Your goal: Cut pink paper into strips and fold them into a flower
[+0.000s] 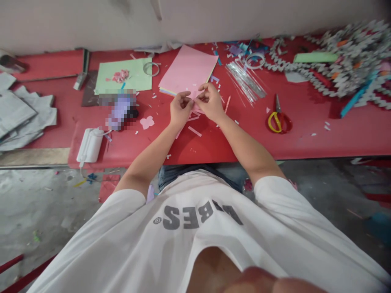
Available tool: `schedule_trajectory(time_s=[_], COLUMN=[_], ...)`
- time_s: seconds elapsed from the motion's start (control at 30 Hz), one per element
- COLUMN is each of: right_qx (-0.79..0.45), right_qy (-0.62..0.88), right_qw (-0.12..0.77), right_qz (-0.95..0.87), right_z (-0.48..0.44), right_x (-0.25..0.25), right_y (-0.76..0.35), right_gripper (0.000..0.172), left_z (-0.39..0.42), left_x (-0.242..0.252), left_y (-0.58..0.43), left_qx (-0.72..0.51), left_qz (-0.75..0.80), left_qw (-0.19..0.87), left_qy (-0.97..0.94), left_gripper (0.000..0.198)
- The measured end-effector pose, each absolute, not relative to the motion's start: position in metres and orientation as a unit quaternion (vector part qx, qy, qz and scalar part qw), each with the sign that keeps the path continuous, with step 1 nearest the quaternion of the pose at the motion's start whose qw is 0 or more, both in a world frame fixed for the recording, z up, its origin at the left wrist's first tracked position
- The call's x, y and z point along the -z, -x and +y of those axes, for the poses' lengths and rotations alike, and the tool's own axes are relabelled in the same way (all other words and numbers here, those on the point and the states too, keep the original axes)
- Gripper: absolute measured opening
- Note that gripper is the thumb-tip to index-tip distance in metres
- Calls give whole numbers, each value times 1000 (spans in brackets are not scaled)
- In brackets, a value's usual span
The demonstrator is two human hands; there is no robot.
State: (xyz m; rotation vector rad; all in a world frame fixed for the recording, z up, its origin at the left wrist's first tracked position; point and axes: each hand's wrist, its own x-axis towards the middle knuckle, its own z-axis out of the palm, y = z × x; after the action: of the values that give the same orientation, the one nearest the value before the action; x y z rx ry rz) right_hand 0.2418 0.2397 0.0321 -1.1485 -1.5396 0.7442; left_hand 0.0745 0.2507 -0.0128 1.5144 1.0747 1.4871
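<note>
**Pink scrap (193,97) pinched over the red table (210,144)**

The work in hand looks like fine fingertip handling of this small piece of paper, just at the 12 o'clock end of the forearms. The left hand (181,109) and right hand (210,101) meet around it, both grips closed in a tight pinch (the fingers hide most of the scrap, so its shape cannot be told). Any next move calls for steady, delicate fingerwork rather than force.

Just past the hands at 12 o'clock lies a stack of pink paper (187,69), with other colours showing at its edge. At 10 o'clock, a pale green sheet (137,77) carries crumpled pink paper bits (120,76). A pink paper flower cut-out (147,122) sits at 9 o'clock, near the left hand. Toward 3 o'clock are yellow-handled scissors (276,121), and at 2 o'clock clear plastic strips (246,81) lie beside a tape roll (254,61). A large grey paper chain (345,57) is heaped farther out at 2 o'clock. Paper snippets (194,131) are scattered around the hands.
</note>
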Motion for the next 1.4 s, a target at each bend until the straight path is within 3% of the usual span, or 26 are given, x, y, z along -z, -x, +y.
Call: schedule_trajectory(time_s=[0.2, 0.43, 0.77, 1.0, 1.4], right_qx=[-255, -268, -296, -268, -162], right_qy=[498, 492, 450, 456, 440], right_qw=[512, 479, 508, 498, 500], right_qz=[-652, -676, -672, -687, -728], right_z=[239, 233, 240, 238, 229], right_x=[-37, -41, -23, -17, -21], right_y=[-249, -243, -248, -244, -240], right_gripper=[24, 33, 42, 33, 30], left_z=[256, 250, 271, 260, 245], left_x=[14, 5, 42, 35, 20], left_y=[-73, -72, -64, -66, -66], left_qx=[-593, -582, -609, -614, -603], left_qz=[424, 423, 346, 357, 375], left_qw=[381, 367, 325, 265, 263], left_qy=[-570, -590, -636, -652, -653], left_gripper=[36, 31, 34, 33, 30])
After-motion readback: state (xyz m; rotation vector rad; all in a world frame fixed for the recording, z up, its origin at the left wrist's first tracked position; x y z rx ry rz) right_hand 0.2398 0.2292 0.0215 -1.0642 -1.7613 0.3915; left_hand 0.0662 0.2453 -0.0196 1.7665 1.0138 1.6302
